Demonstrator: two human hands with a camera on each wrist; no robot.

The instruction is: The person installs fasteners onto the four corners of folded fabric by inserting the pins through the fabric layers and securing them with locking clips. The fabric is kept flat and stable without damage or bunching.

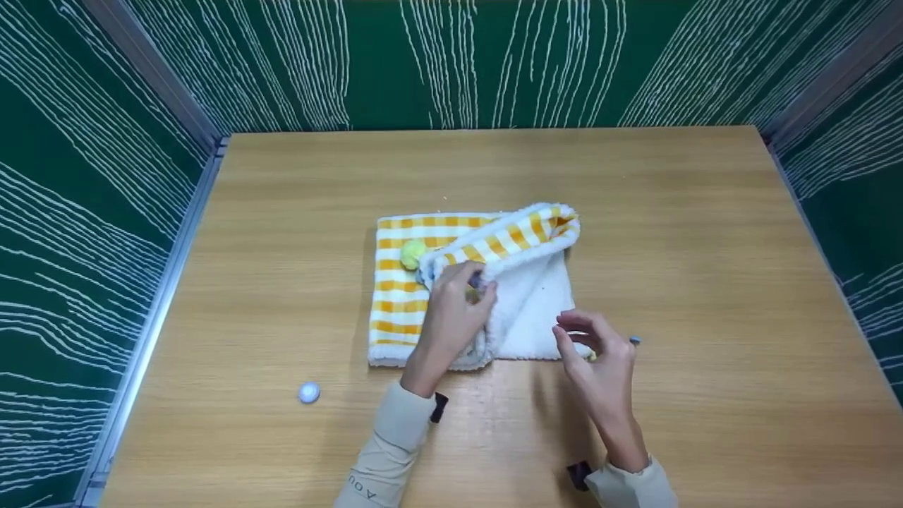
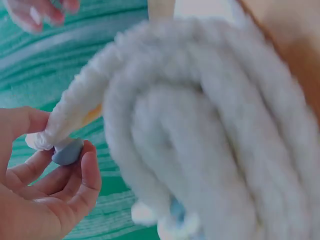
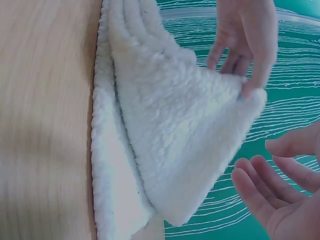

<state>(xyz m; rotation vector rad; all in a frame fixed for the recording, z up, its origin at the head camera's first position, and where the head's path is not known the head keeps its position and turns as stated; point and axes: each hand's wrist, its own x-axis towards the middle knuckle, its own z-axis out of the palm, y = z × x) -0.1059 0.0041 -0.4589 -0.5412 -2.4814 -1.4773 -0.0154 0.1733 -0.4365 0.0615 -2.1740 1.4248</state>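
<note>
A fleece-backed blanket (image 1: 398, 286), yellow-and-white checked on one face and white on the other, lies folded on the table. My left hand (image 1: 451, 310) pinches a raised edge of it between thumb and index finger. In the left wrist view a smooth blue-grey piece (image 2: 68, 151) sits under that pinched edge, against the other fingers of the left hand (image 2: 45, 200). My right hand (image 1: 600, 353) hovers by the blanket's near right corner, fingers relaxed and apart. In the right wrist view nothing is between the right hand's fingers (image 3: 260, 195), and white fleece (image 3: 165, 125) hangs before them.
A yellow-green fuzzy ball (image 1: 413, 254) rests on the checked face, left of the raised fold. On the wooden table (image 1: 233, 303) lie a small white ball (image 1: 308, 392) at left and a small blue thing (image 1: 635, 340) beyond the right hand. Green walls (image 1: 374, 63) enclose the sides and back.
</note>
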